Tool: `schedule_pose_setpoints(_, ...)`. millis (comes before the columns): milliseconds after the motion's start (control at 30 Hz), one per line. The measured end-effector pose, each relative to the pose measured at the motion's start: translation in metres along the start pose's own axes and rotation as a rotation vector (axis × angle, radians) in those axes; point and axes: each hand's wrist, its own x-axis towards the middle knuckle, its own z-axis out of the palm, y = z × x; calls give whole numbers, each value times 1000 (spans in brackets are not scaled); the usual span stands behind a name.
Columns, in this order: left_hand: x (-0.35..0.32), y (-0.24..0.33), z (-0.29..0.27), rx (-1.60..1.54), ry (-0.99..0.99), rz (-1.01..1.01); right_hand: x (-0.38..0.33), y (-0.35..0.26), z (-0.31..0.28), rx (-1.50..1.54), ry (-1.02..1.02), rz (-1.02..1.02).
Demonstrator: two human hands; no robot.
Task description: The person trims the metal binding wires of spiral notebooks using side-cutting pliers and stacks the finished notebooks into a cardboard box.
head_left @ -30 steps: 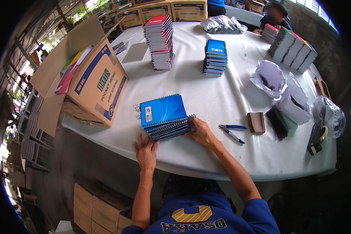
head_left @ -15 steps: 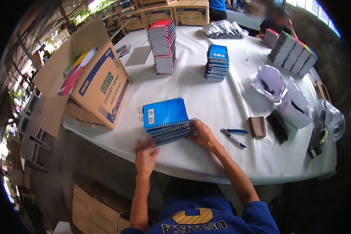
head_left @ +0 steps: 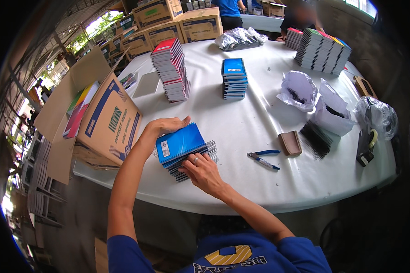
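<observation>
A small pile of blue spiral notebooks (head_left: 181, 143) lies on the white table (head_left: 259, 113) in front of me. My left hand (head_left: 165, 126) curls over the pile's far left corner and grips it. My right hand (head_left: 204, 170) lies flat against the wire spines on the near side, holding the pile from the right.
An open cardboard box (head_left: 105, 123) with coloured books stands at the left edge. Tall notebook stacks, one red (head_left: 171, 69) and one blue (head_left: 234, 78), stand farther back. Blue-handled pliers (head_left: 263, 158), a brown block (head_left: 290, 143), black wire coils (head_left: 316, 138) and plastic bags (head_left: 300, 89) lie to the right. Other people stand at the far end.
My left hand rose from the table's near edge and closed over the far corner of the pile. The view came closer to the table.
</observation>
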Motion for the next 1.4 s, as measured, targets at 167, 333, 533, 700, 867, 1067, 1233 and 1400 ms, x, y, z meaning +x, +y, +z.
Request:
schedule_pose_setpoints(167,5,20,8,-180,50,-134,-3,15,-8,-23,-24,50)
schedule_pose_setpoints(333,14,-15,5,-265,74,11,-14,3,-11,10,36,44)
schedule_pose_setpoints(533,19,1,0,-258,-110,-78,-10,21,-16,-46,15,203)
schedule_pose_setpoints(700,11,-11,-6,-182,36,26,-48,43,-54,-89,-81,251)
schedule_pose_setpoints(867,-10,81,12,518,-18,494,-109,102,-143,-635,-277,584)
schedule_pose_setpoints(1067,0,121,24,898,-349,180,-82,83,-134,-679,-382,422)
schedule_pose_setpoints(1233,17,127,26,830,-418,51,-80,45,-115,-541,-649,529)
schedule_pose_setpoints(1400,24,148,32,925,-499,-68,-101,30,-124,-505,-529,580)
